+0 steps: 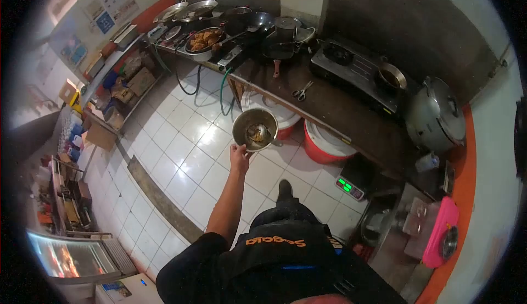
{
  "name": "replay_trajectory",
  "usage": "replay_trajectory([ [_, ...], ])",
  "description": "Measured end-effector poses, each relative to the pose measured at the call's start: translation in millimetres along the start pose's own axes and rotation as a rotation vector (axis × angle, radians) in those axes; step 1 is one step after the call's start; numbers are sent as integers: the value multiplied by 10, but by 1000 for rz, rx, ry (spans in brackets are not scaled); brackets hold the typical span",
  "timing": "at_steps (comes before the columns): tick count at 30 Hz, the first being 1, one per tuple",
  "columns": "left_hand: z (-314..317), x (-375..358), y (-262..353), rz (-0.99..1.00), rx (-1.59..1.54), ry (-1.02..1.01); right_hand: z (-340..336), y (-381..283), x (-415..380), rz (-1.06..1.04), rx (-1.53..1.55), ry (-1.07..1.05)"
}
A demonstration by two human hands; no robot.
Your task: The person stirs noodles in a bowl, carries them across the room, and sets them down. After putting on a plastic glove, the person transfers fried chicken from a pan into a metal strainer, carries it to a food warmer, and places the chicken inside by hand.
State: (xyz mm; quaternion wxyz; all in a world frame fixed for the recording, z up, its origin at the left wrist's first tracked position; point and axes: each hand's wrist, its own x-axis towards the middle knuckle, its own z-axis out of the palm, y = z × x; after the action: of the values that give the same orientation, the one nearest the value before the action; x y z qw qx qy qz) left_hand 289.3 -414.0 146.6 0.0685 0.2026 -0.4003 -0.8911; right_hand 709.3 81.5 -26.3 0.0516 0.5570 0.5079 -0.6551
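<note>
My left hand (pixel 239 155) grips the near rim of a round metal pot (pixel 240 129), held out over the tiled floor in front of me. Inside the pot lie a shiny spoon or ladle head and some brownish food remains, too small to make out. My right hand is not in view. Beyond the pot, scissors (pixel 302 91) rest on the dark counter (pixel 285 84).
Red buckets with white lids (pixel 324 144) stand under the counter. A stove (pixel 351 70), a large lidded pot (pixel 436 117) and a bowl of fried food (pixel 205 40) are on top. A scale (pixel 351 187) with green digits sits low at right.
</note>
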Motion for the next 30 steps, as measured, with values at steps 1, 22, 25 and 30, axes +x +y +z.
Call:
replay_trajectory([
  [1,81,371,-12,17,-17,-19,225,-110,84,19,-10,2],
  [22,433,4877,-204,-239,89,102,4342,-4402,107,-449,-152,98],
  [25,507,5130,-115,-268,138,123,4718,-4146,-163,-451,-93,179],
  [30,603,5026,411,-610,337,27,5543,-3819,-613,-356,-56,23],
])
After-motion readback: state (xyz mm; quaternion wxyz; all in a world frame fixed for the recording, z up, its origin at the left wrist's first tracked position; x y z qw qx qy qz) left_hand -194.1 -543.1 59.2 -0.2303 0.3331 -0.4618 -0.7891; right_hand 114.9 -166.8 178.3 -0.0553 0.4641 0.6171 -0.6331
